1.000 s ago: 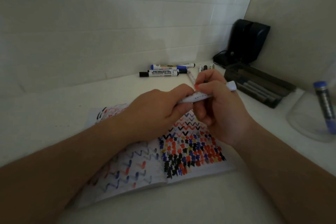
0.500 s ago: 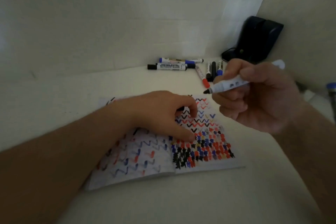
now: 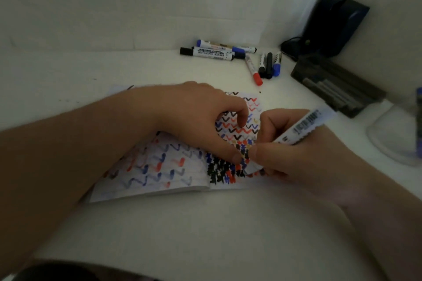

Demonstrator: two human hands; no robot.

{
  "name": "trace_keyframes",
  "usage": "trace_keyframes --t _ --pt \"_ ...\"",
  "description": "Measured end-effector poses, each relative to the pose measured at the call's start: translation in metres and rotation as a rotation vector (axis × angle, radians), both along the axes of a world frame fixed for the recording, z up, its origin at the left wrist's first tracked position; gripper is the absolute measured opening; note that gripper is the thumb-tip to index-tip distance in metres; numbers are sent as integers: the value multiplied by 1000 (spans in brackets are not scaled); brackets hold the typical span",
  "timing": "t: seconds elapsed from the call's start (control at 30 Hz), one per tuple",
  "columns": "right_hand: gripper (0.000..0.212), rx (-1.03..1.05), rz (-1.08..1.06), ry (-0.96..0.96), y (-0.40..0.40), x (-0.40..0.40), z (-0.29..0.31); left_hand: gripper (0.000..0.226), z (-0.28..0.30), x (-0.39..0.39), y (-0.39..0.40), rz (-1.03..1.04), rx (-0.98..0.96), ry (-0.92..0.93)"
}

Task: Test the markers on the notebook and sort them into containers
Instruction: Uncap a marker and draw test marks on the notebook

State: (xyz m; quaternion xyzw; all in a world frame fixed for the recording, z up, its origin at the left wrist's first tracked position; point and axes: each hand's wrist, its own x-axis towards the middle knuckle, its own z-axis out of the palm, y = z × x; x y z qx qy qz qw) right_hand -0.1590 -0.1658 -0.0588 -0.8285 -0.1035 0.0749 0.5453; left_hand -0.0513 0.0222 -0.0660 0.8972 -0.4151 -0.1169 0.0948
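Right hand [image 3: 296,155] pinched white marker [image 3: 303,128], tip down on notebook [image 3: 159,173]. Left hand [image 3: 201,121] pressed page, fingers curled, grip holding nothing visible.

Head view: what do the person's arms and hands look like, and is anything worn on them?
Both forearms are bare as far as the frame shows: no sleeves, watch, bracelets or gloves. The left hand and right hand show no rings. Fingers have short nails; polish cannot be judged in this dim, blurred frame.
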Motion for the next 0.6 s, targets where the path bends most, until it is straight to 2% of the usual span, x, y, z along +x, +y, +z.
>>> trace_keyframes --t 0.17,0.43,0.6 --pt "42 22 -10 101 -2 2 -5 73 0 0 -1 4 -16 6" --pt "36 -80 -45 39 1 1 -8 75 -2 0 -1 6 -12 -6" --pt "41 -25 -35 69 0 0 -7 74 -2 0 -1 10 -20 10"
